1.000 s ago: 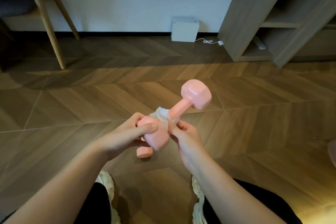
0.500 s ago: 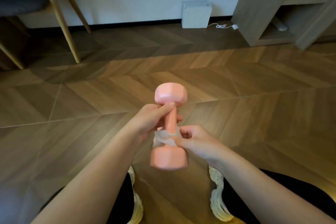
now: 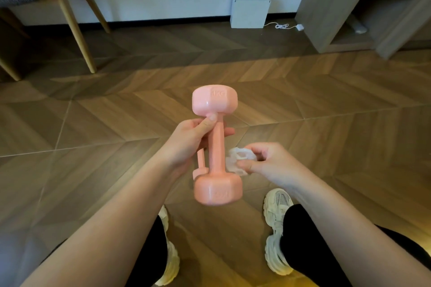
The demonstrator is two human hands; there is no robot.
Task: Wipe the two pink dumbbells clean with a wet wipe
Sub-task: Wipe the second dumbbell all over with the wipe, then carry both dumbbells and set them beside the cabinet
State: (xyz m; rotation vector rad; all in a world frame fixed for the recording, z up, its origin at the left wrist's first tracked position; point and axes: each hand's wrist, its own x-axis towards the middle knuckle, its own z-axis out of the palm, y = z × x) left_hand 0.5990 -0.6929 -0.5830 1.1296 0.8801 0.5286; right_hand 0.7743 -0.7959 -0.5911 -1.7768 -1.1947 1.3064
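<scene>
My right hand (image 3: pixel 268 163) has drawn the wipe (image 3: pixel 238 162) off the handle and now pinches it just beside the dumbbell (image 3: pixel 216 147). My left hand (image 3: pixel 189 144) grips that dumbbell upright in mid-air. Its handle looks done, I judge. The second dumbbell (image 3: pixel 199 168) lies on the floor (image 3: pixel 303 123) behind it, mostly hidden.
</scene>
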